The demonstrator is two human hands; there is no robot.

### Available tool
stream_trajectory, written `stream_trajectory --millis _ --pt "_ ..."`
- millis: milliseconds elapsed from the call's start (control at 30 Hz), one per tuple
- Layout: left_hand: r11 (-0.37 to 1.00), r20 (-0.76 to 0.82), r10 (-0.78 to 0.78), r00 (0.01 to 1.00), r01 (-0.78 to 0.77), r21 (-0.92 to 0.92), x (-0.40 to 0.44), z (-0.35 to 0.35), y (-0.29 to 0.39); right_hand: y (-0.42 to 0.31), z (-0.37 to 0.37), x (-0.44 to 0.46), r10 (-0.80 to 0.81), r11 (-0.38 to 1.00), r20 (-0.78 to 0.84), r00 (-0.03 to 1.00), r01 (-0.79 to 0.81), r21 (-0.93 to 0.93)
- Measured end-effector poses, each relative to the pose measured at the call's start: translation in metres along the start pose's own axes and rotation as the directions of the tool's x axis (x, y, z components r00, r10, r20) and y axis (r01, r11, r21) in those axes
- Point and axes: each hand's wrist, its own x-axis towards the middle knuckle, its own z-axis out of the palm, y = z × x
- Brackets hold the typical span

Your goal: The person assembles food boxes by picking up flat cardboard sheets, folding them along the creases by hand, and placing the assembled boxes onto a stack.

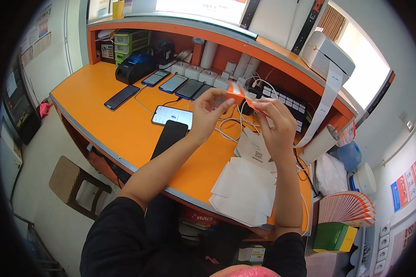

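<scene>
My left hand (209, 113) pinches the left end of a small orange-and-white folded paper piece (236, 93) above the back of the orange desk. Its right end is between the fingers of my right hand (277, 119). Whether it is a packet or a card cannot be made out. Below my left hand lie a phone with a lit white screen (164, 114) and a dark phone (168, 138). White cables (231, 131) coil on the desk between my hands. Under my right forearm are loose white paper sheets (245, 187) and a sheet with a QR code (255, 150).
Several phones (173, 83) lie in a row behind, near a black printer (136, 67) and white power sockets (194, 71). A grey printer (326, 51) feeds out a long label strip (326, 99) at right. Fanned orange-edged booklets (346, 207) stand beside the desk. A stool (74, 184) is at left.
</scene>
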Motion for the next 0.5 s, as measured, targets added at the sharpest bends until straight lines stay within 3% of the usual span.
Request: stream_trajectory --millis 100,233,400,500 --pt "0.988 -0.078 0.123 0.989 -0.114 0.104 -0.001 -0.001 -0.001 -0.006 0.001 0.0 0.115 0.977 0.07 0.991 -0.126 0.174" --pt "0.973 -0.103 0.212 0.972 -0.199 0.119 -0.001 -0.002 0.0 -0.019 -0.005 0.004 0.162 0.973 0.076 0.984 -0.173 0.156" --pt "0.943 -0.054 0.287 0.956 -0.272 0.193 -0.012 0.007 0.008 -0.031 -0.022 0.006 0.256 0.931 0.098 0.962 -0.272 0.242" --pt "0.926 0.039 0.315 0.948 -0.316 0.207 -0.011 0.025 0.019 -0.039 -0.024 0.007 0.261 0.919 -0.007 0.965 -0.246 0.309"
